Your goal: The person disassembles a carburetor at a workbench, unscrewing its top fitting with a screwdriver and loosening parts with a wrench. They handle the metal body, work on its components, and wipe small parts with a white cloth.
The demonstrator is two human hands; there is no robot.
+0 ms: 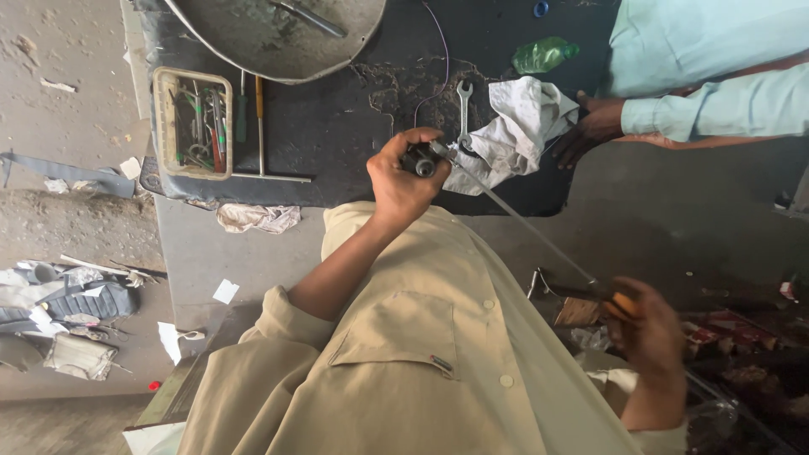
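Dark workbench (354,126), spanner (463,114), white rag (518,122), tool tray (192,122), metal bowl (270,38)

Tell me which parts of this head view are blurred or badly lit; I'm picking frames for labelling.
Head view: the right hand and its orange-handled tool are smeared by motion blur; the left hand around the small dark part is sharp. Light is soft daylight, no hard glare; the lower right corner is dark. The wide lens curves the bench edge.

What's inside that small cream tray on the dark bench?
The cream tray holds a jumble of small hand tools, with red and green handles among bare metal. What lies at the bottom beneath them is covered. Two screwdrivers lie outside it, alongside.
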